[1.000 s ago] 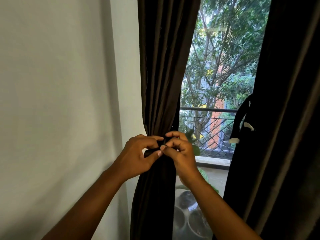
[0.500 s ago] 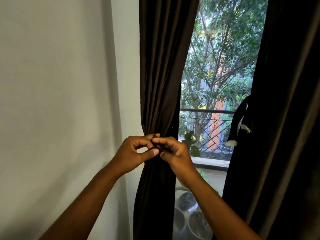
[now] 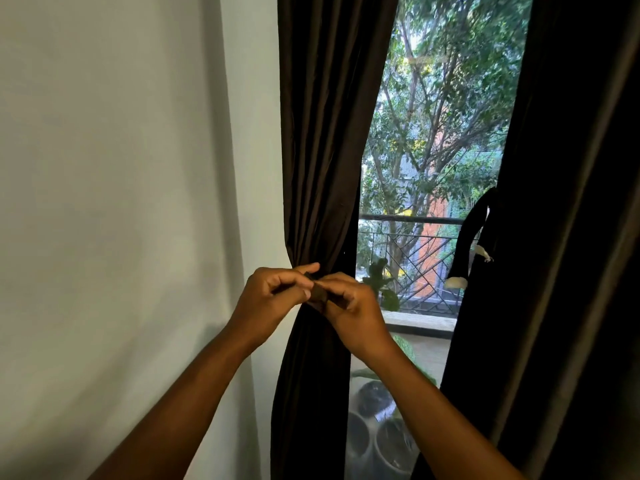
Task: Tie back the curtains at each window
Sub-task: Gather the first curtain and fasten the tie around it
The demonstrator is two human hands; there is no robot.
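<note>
The dark brown left curtain (image 3: 325,140) hangs gathered into a narrow bundle at waist height, beside the white wall. A dark tieback strap (image 3: 319,293) wraps the bundle there. My left hand (image 3: 273,299) and my right hand (image 3: 353,306) meet at the front of the bundle, and both pinch the ends of the strap between thumb and fingers. The dark right curtain (image 3: 561,237) hangs loose at the window's right side. Its own tieback (image 3: 465,244) dangles free from it with a pale tip.
A white wall (image 3: 121,202) fills the left half. Through the window (image 3: 433,150) I see trees and a balcony railing (image 3: 408,220). Potted plants (image 3: 381,438) stand low on the balcony floor between the curtains.
My two hands have drawn closer together and slightly upward on the bundle. The strap ends now sit pinched between the fingertips of both hands.
</note>
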